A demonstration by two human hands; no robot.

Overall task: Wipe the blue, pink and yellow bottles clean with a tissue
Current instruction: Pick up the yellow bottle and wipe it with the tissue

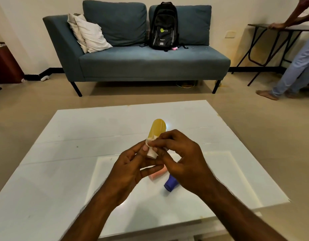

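Head view: shows the yellow bottle [158,128] lifted off the tabletop [63,153], tilted away, rounded end up. Grips it low with the left hand [131,164], fingers [151,168] curled round the hidden lower part. Pinches a crumpled white tissue [151,151] against the bottle's side with the right hand [181,153], fingertips [158,138] closed on the wad (small, bunched, covering little surface). Leaves the pink bottle [158,173] and the blue bottle [171,184] lying on their sides on the tabletop beneath the hands, near each other, contact impossible to tell behind the right hand. Farther back: blue sofa [141,63] with a black backpack [163,26], and another person [296,66] at the right edge by a folding table [280,27].

Probably mid-wipe on the yellow bottle. Risks from here:
- Could lose the bottle through a slack low grip under rubbing pressure, dropping it onto the two below and sending them rolling toward the edge.
- Could tear or shed the thin tissue by dragging too hard.
- Could miss the patch covered by the left hand without turning or regripping.
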